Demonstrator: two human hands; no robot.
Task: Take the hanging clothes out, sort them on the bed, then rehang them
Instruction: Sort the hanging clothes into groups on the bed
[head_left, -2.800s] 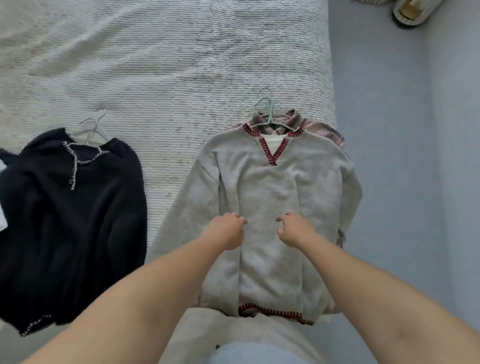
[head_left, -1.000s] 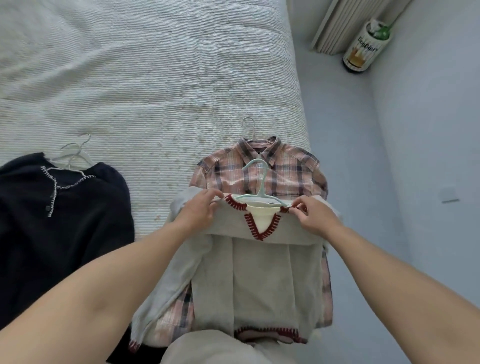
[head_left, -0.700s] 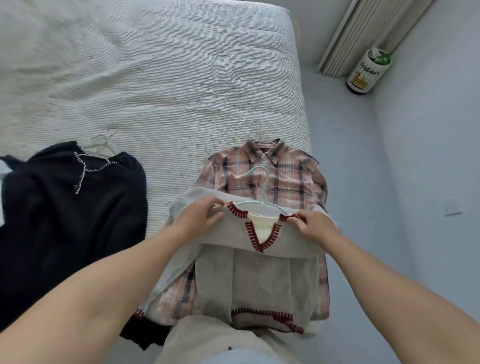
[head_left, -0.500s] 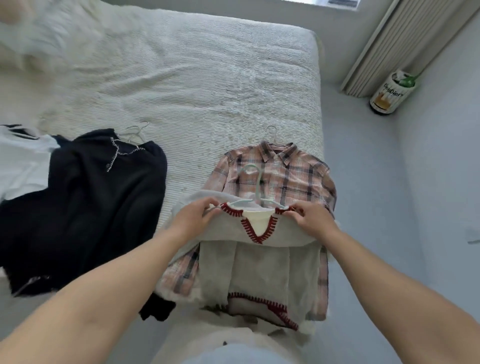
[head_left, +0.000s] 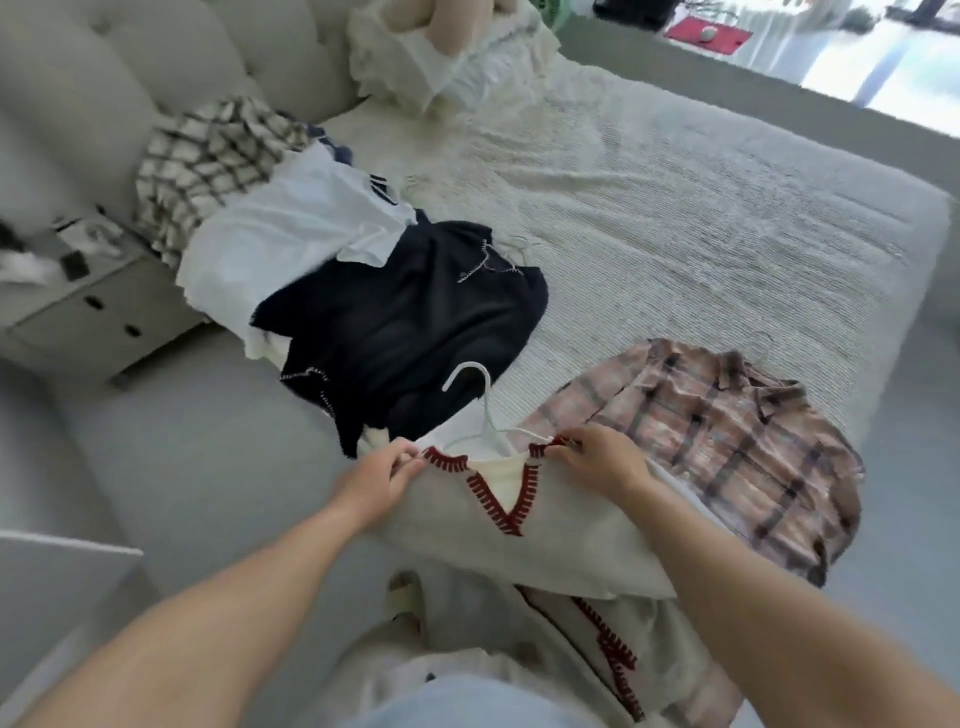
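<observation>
Grey sweater (head_left: 566, 540) on a pale hanger (head_left: 485, 410), lifted by both shoulders at the near edge of the bed (head_left: 675, 208).

The left hand (head_left: 376, 480) pinches the collar's left side between closed fingers; the right hand (head_left: 597, 460) grips the right side likewise. The collar and hem carry red stitching. Just right of the sweater a plaid shirt (head_left: 727, 447) lies flat on the bed. Beyond the hanger's hook lies a black top (head_left: 410, 322), partly overlapped by a white garment (head_left: 291, 244) and, farther back, a checked one (head_left: 208, 156). A nightstand (head_left: 78, 306) stands to the left.
</observation>
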